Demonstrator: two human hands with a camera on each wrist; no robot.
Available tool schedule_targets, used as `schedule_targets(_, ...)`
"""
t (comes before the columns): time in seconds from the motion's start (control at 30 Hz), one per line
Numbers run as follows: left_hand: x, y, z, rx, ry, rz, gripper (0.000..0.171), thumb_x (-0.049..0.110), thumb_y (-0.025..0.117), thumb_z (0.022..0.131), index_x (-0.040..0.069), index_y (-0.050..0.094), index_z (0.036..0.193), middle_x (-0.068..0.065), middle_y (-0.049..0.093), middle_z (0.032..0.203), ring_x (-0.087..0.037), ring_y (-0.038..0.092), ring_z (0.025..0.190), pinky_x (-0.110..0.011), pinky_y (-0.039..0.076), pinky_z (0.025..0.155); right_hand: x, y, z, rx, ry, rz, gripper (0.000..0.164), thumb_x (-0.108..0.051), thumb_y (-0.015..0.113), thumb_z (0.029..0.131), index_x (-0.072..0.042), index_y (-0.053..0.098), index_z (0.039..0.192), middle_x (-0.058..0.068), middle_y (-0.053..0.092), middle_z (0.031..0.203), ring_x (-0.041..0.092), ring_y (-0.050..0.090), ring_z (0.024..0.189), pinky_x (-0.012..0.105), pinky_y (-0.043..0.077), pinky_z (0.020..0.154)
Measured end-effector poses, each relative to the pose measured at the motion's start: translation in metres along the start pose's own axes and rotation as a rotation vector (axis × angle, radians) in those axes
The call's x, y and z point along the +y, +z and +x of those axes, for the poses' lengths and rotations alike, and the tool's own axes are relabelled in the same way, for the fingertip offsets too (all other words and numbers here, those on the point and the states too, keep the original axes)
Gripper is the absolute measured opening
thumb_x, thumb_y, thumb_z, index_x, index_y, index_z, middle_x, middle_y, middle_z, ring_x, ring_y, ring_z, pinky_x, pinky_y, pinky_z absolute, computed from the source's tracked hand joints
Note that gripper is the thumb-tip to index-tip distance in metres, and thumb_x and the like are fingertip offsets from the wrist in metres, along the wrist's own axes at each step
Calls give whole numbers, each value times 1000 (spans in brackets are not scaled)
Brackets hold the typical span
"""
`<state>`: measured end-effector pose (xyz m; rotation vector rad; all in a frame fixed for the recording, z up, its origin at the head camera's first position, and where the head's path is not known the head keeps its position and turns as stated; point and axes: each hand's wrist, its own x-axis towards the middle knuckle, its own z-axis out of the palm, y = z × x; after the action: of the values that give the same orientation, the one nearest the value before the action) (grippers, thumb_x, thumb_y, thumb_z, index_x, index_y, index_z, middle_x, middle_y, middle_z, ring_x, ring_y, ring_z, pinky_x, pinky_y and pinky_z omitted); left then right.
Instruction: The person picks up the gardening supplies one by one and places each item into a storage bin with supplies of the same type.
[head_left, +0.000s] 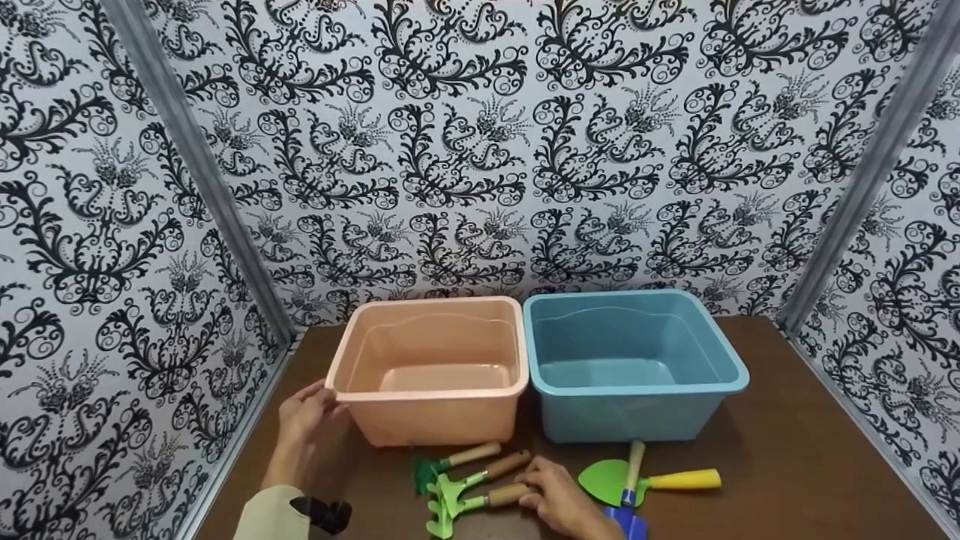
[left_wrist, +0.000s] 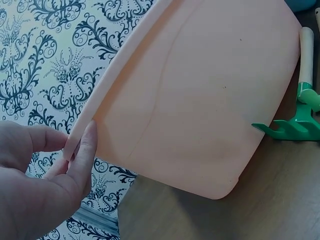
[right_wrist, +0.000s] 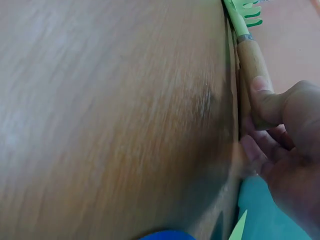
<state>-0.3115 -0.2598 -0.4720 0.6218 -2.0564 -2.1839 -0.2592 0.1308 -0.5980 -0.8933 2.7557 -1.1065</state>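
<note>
My left hand (head_left: 301, 416) pinches the front left corner of the rim of a peach plastic basin (head_left: 435, 421). In the left wrist view, thumb and fingers lie on either side of that rim. On the table in front of the basin, my right hand (head_left: 561, 501) holds the end of the wooden handle (right_wrist: 254, 62) of a light green hand rake (head_left: 472, 503). The thumb presses on top of this handle, with fingers beneath. Close by lie another light green hand rake (head_left: 452, 489) and a dark green one (left_wrist: 301, 120), also wooden-handled.
A blue basin (head_left: 630, 416) stands against the peach one's right side. In front of it lie a green trowel (head_left: 602, 480) with a yellow handle and a blue tool (head_left: 626, 519) with a wooden handle, crossing each other. Patterned walls (head_left: 465, 150) enclose the brown table (head_left: 795, 450).
</note>
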Motion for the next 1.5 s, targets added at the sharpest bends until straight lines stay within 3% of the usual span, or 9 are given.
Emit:
schedule_targets(0.1,0,-1,0,-5,-12,-16,52,2,49,97,-13,39,146,-24,65,117,-7,67,79,-23,63,78,-1,-4,0,-6,-25,3,22,-18,71,93,-7,76,111,1,63,99,8,61,90,24,56,75)
schedule_targets(0.27,0,-1,-1,-34,-28,-66,54,3,49,98,-13,35,148,-35,42,148,-7,67,83,-24,63,82,-2,-9,0,18,-85,25,21,-16,71,92,-5,76,110,3,63,98,12,63,91,26,59,78)
schedule_targets(0.33,0,0,-2,-39,-25,-85,53,2,48,98,-13,35,148,-36,46,144,-7,68,82,-22,63,80,-2,-12,-1,39,-116,21,21,-16,71,92,-4,76,109,3,63,97,15,65,91,28,60,80)
schedule_targets(0.47,0,0,-5,-41,-3,-127,51,-2,45,97,-16,37,145,-24,66,111,-7,67,77,-22,64,76,-2,-17,-2,53,-158,23,25,-19,69,92,-1,75,110,4,62,95,16,65,89,30,60,79)
schedule_targets(0.53,0,0,-6,-40,6,-146,51,-4,43,95,-16,37,145,-15,67,100,-7,67,76,-21,64,75,-3,-19,-2,65,-173,32,27,-21,68,92,0,75,109,4,61,94,15,64,88,29,60,78)
schedule_targets(0.7,2,1,-8,-26,-2,-141,52,-2,46,96,-16,37,146,-16,67,102,-7,68,75,-21,63,75,-9,-28,-1,153,-213,45,24,-18,73,87,-3,75,105,3,63,93,8,61,83,23,56,71)
schedule_targets(0.93,1,2,-8,-12,-1,-166,51,2,47,100,-16,34,146,-2,67,78,-6,66,69,-19,63,70,-24,-49,1,218,-191,59,18,-17,73,86,-10,75,103,2,63,95,2,54,81,19,50,66)
schedule_targets(1.17,1,3,-8,-11,-10,-176,50,2,48,101,-15,35,146,-3,67,82,-5,66,73,-20,63,73,-33,-67,8,277,-203,14,17,-13,75,85,-11,75,102,1,62,94,1,52,80,17,49,64)
schedule_targets(1.5,1,2,-10,-4,6,-137,53,4,51,101,-16,33,146,-16,65,105,-5,67,73,-23,64,76,-48,-94,20,272,-113,79,16,-23,72,90,-18,76,105,-2,62,98,5,52,83,21,47,70)
